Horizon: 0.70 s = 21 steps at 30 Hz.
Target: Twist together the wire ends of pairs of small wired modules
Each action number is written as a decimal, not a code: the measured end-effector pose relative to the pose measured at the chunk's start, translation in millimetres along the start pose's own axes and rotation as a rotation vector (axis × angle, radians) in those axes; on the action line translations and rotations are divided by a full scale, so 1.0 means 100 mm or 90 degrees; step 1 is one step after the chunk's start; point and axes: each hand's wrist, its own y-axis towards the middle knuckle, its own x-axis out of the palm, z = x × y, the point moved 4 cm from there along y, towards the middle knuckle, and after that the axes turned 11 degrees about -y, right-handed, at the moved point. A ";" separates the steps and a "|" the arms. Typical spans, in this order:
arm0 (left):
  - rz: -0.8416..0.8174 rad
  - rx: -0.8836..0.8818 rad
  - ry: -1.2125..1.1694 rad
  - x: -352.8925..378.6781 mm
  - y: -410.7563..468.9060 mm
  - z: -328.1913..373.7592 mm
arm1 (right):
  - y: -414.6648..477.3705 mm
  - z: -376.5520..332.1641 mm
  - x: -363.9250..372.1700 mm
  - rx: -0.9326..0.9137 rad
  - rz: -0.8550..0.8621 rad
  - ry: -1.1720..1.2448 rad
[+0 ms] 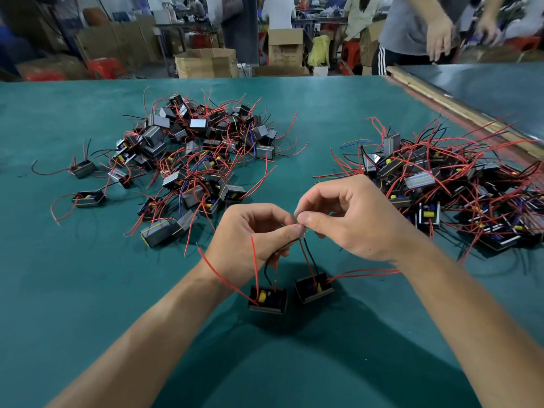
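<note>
Person's left hand [253, 240] and right hand [353, 222] are up over the near part of the teal cloth-covered table [88, 290], thumb + forefinger tips of both meeting at one spot btwn the hands. Both are pinched tight on thin wire leads. The stripped ends are hidden under the fingertips, so can't tell how far they're twisted. Below the hands are 2 small black box-shaped units w/ yellow parts on top: left module [268, 298] and right module [314, 287], just beside each other, not touching. Can't tell if they rest on the cloth or hang just off it. A thin black lead [279, 251] runs from left module up into the left-hand pinch. A red + black lead pair [311, 257] runs from right module up to the same pt. Spare red wire [217, 272] trails off left module across the left wrist; another red wire [365, 272] trails right under the right forearm. Farther back: left pile [194, 160] and right pile [450, 184] of same black modules w/ tangled red wires, well apart. A few stray modules [88, 199] lie left of the left pile. Across the table a standing person in grey top [412, 25], brown cardboard boxes [206, 64] on the floor behind.
</note>
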 end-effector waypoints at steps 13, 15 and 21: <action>0.013 0.006 0.003 -0.01 0.01 0.01 | -0.01 0.08 0.01 0.113 -0.062 0.064; 0.013 0.007 0.001 -0.02 0.01 0.02 | -0.01 0.06 0.00 0.128 -0.068 0.090; 0.018 0.016 0.021 -0.03 0.02 -0.01 | -0.03 0.07 0.01 0.188 -0.092 0.135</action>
